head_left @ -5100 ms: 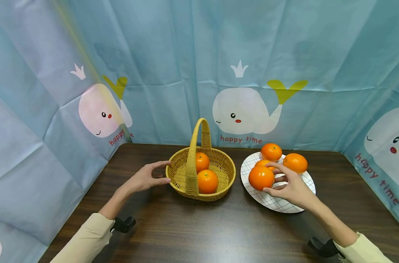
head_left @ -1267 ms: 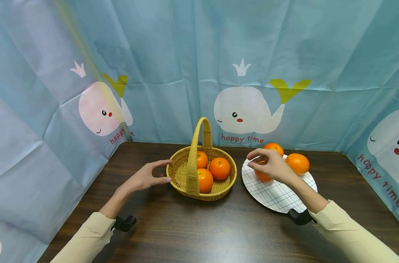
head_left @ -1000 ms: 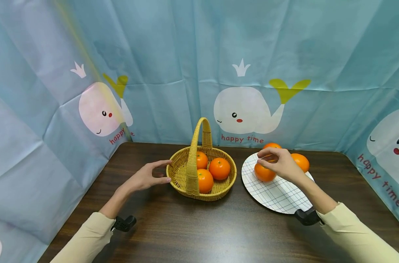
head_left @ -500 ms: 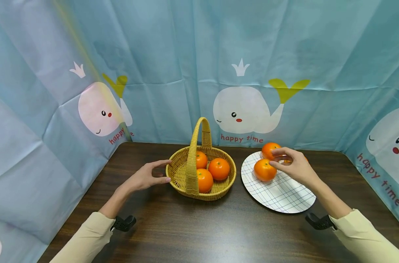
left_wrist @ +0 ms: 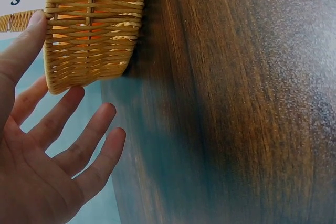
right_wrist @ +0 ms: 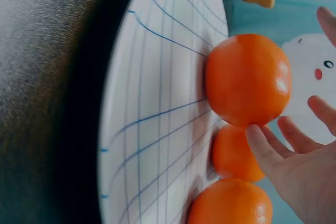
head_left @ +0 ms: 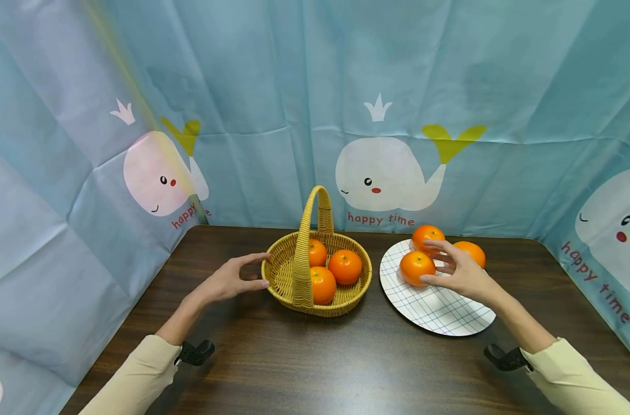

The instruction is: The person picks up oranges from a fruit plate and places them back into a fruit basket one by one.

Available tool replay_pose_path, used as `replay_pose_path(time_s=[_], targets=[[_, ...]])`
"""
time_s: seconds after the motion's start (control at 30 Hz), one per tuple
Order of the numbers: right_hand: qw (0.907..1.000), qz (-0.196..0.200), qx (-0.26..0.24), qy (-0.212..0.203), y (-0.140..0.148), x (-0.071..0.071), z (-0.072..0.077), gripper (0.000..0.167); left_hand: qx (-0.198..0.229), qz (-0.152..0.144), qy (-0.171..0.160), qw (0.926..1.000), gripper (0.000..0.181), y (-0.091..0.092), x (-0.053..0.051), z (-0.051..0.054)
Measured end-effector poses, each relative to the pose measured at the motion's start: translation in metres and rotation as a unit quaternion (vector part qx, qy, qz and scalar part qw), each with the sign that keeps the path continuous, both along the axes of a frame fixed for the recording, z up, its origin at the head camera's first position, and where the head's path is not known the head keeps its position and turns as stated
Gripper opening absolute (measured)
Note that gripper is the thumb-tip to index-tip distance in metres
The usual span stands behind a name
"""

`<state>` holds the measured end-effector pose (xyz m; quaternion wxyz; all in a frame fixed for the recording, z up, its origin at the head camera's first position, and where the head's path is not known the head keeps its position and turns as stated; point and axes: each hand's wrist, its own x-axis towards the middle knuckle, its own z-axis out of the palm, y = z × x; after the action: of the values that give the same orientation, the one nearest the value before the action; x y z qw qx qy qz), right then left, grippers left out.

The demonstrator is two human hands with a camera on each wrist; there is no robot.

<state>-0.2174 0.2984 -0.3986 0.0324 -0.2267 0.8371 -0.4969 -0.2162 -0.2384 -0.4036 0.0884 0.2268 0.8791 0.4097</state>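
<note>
The yellow wicker basket (head_left: 340, 300) with a tall handle stands mid-table, holding three oranges (head_left: 344, 267). My left hand (head_left: 226, 280) is at its left end, thumb and fingers spread about the rim; in the left wrist view the thumb touches the basket (left_wrist: 94, 40), while the outer fingers stand away. On the right, a white plate (head_left: 444, 317) with blue grid lines bears three more oranges. My right hand (head_left: 462, 276) is beside the nearest orange (head_left: 417, 268), fingers loosely spread. The right wrist view shows the thumb tip at that orange's (right_wrist: 248, 80) edge.
Behind the nearest orange, two others, the back orange (head_left: 427, 238) and the right orange (head_left: 470, 253), sit on the plate. A blue curtain (head_left: 263, 115) with whale prints closes off the back and sides. The dark wooden table (head_left: 320, 369) reaches toward me.
A third orange, earlier near my right hand over the plate, now lies in the basket. My right hand has since drawn back rightward and come down beside another orange. The left hand stays put.
</note>
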Motion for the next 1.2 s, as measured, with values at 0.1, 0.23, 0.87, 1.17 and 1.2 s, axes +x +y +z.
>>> replay_pose_path(time_s=[0.1,0.23,0.87,1.17,1.2], targets=[[1.0,0.007,0.005,0.002,-0.002,-0.001,-0.004,0.08,-0.005,0.0,0.002,1.0,0.071,0.0,0.0,-0.001],[0.9999,0.009,0.01,0.002,-0.004,-0.003,-0.01,0.083,-0.007,0.001,0.002,1.0,0.071,-0.001,-0.001,-0.002],[0.9911,0.014,0.123,0.048,-0.011,-0.018,-0.016,0.079,0.014,-0.001,-0.008,0.9999,0.071,0.0,-0.002,-0.004],[0.9944,0.017,0.097,0.038,-0.013,-0.019,-0.015,0.08,0.012,0.002,-0.009,0.9999,0.071,0.0,-0.002,-0.003],[0.9947,0.015,0.095,0.037,-0.013,-0.019,-0.014,0.081,0.012,0.002,-0.008,0.9999,0.071,0.0,-0.002,-0.003]])
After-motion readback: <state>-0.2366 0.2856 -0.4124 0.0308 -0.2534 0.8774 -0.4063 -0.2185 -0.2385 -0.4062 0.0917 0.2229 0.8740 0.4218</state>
